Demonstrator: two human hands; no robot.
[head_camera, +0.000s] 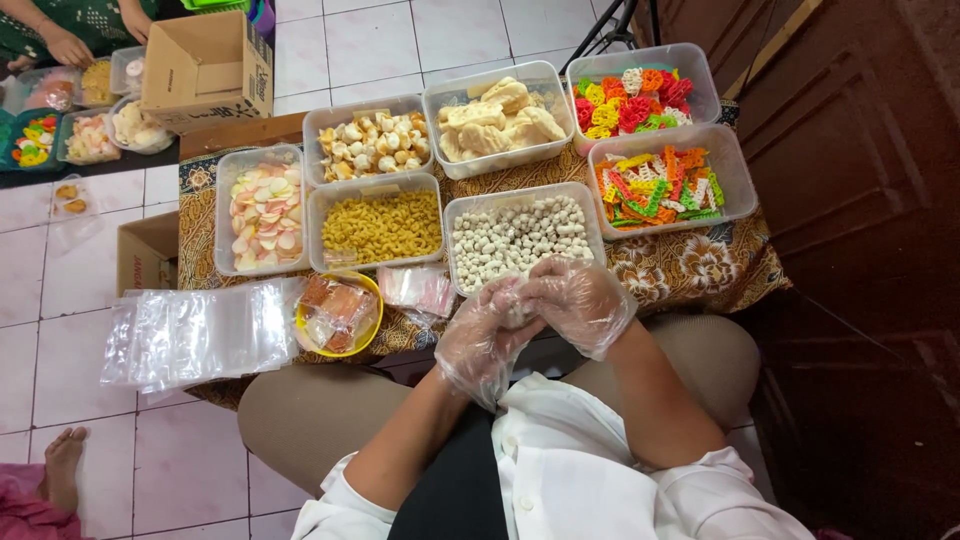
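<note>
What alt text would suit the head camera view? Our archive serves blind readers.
A seated person's left hand and right hand, in clear plastic gloves, meet just before a tub of small white balls. Six more clear tubs of crackers fill the low batik-covered table, beside plastic bags and a yellow bowl.

Pale pink square floor tiles (380, 45) with grey joints fill the left and far parts of the scene. A low table under a brown batik cloth (700, 265) stands at centre. Dark reddish-brown wooden panelling (860, 250) closes the right side. Lighting is even and soft.
</note>
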